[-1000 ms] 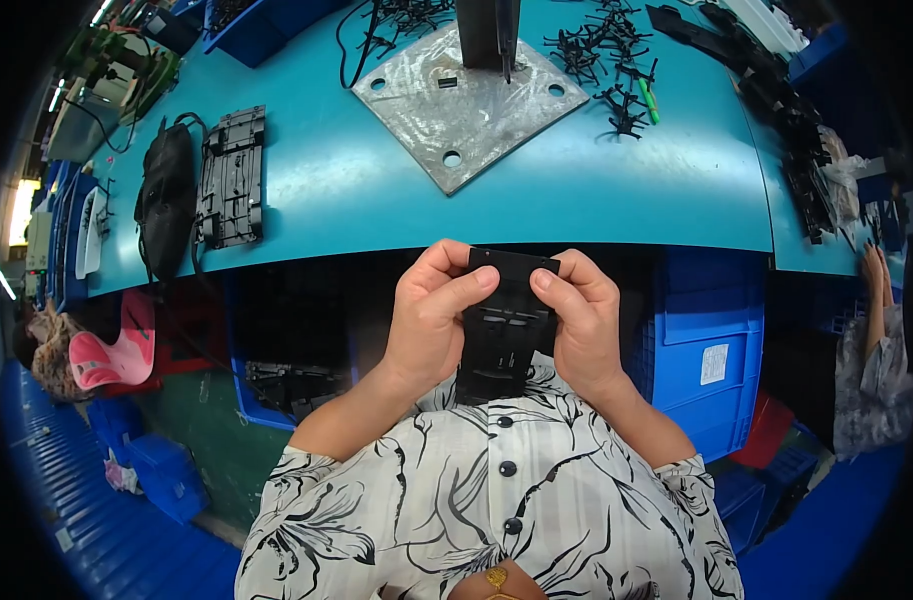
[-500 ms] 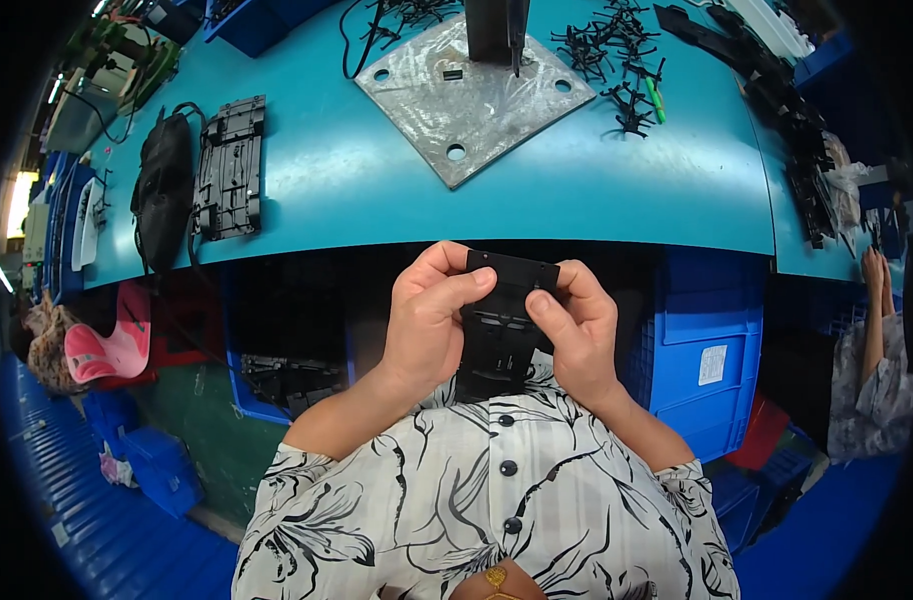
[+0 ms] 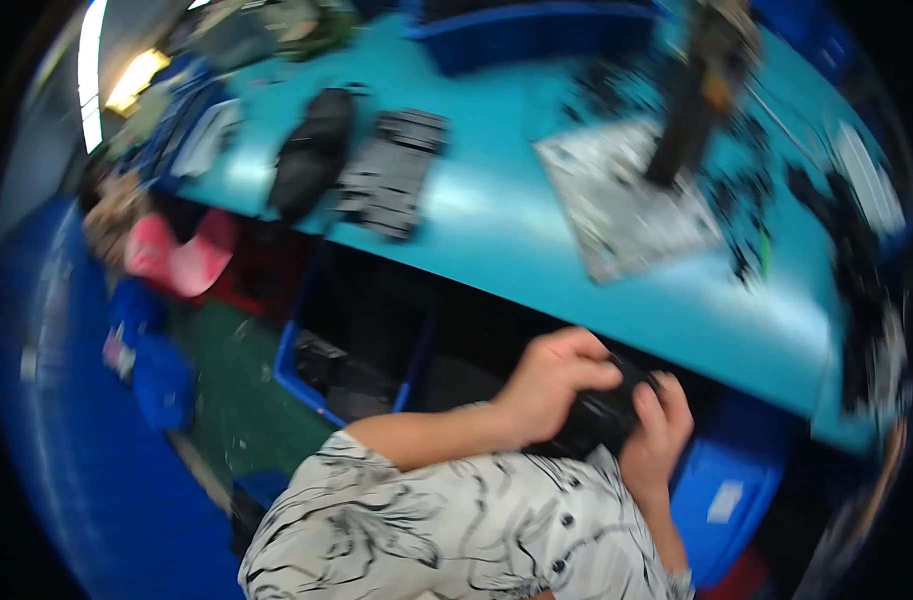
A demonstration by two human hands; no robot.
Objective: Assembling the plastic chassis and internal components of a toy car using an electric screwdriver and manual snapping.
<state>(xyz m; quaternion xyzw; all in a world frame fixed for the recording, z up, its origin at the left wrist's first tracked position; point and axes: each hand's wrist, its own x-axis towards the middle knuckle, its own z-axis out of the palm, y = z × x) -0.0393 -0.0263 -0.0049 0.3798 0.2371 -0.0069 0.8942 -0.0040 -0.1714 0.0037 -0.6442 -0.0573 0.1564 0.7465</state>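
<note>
From where I stand, the black part [image 3: 595, 422] is off the worktop [image 3: 497, 235], held up in front of the patterned shirt [image 3: 477, 515], on the person's side of the near edge. The left grip [image 3: 549, 388] grasps its left side, thumb on the face towards the person; the right grip [image 3: 659, 425] clasps the other side likewise, so the piece spans the gap between the 2 hands. Everything looks smeared, so I can't tell how hard the fingers press or what lies under the thumbs.

To do this well, I'd keep the 2 thumbs level and sharing the pressure, since what looks like plastic could twist if 1 side pushes harder. Loose wrists and the face tilted up should keep its edges in plain sight. I'd also steer it clear of the metal plate [image 3: 599, 225] and its post [image 3: 682, 145], which could scuff it, and of the small black pieces [image 3: 745, 190], which might snag.
</note>
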